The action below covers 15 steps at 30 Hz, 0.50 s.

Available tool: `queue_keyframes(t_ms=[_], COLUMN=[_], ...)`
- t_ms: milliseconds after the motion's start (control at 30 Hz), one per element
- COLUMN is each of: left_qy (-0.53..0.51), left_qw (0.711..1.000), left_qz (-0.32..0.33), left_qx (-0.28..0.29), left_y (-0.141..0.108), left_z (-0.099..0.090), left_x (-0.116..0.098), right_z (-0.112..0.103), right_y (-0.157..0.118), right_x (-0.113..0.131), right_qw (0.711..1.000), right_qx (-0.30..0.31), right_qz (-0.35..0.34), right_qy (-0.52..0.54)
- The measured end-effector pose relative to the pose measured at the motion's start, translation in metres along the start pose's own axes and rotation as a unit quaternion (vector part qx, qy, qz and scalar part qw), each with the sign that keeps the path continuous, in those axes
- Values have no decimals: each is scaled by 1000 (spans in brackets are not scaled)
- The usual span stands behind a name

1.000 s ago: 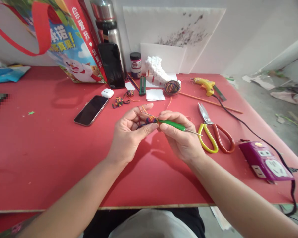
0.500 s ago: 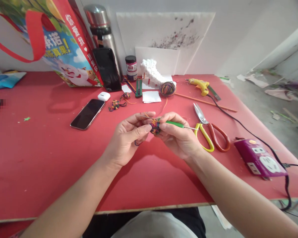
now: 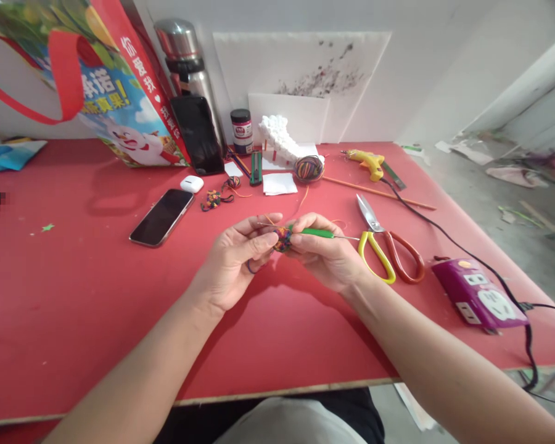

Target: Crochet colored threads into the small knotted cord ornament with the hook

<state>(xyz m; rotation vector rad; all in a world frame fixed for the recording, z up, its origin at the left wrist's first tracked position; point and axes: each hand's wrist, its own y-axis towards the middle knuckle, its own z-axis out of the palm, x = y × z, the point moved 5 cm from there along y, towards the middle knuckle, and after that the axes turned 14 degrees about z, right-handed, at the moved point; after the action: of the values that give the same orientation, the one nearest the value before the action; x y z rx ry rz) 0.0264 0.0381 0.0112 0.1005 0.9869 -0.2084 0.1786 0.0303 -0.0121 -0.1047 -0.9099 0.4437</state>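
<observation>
Between my two hands is a small multicoloured crochet piece (image 3: 282, 239). My left hand (image 3: 238, 256) pinches its left side between thumb and fingers, with a strand of orange yarn running over the forefinger. In my right hand (image 3: 330, 253) is a crochet hook (image 3: 318, 233) with a green handle; its metal shaft lies across the top of the piece and its other thin end sticks out to the right. My right fingertips also touch the piece. The yarn trails back toward a variegated yarn ball (image 3: 309, 168). Exact loops at the hook are too small to make out.
Scissors (image 3: 378, 240) lie right of my hands, near a purple box (image 3: 480, 293) with a black cable. Behind are a yellow glue gun (image 3: 367, 163), an orange stick (image 3: 383, 194) and a green cutter (image 3: 256, 168). A phone (image 3: 161, 217) and another crochet piece (image 3: 213, 199) lie left.
The whole view has shifted slightly. The orange strand near the hook looks shorter and lies closer to the piece. Both hands keep their grips.
</observation>
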Motion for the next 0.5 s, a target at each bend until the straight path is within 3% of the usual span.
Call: queue_keyframes(t_ms=[200,367,500], left_qy=[-11,-10,-14], left_qw=[999,999,1000], left_qz=[-48,-21,-17], left_qx=[14,23,18], left_y=[1,4,7], left_z=[-4,-4,-9], left_x=[7,5,4], right_z=[-4,-5,-10], right_y=[3,7,11], right_x=[-1,-1,-3], right_qw=[1000,998,995], right_qx=[20,37,16], right_qz=[-3,26,38], right_qy=[-16,45,93])
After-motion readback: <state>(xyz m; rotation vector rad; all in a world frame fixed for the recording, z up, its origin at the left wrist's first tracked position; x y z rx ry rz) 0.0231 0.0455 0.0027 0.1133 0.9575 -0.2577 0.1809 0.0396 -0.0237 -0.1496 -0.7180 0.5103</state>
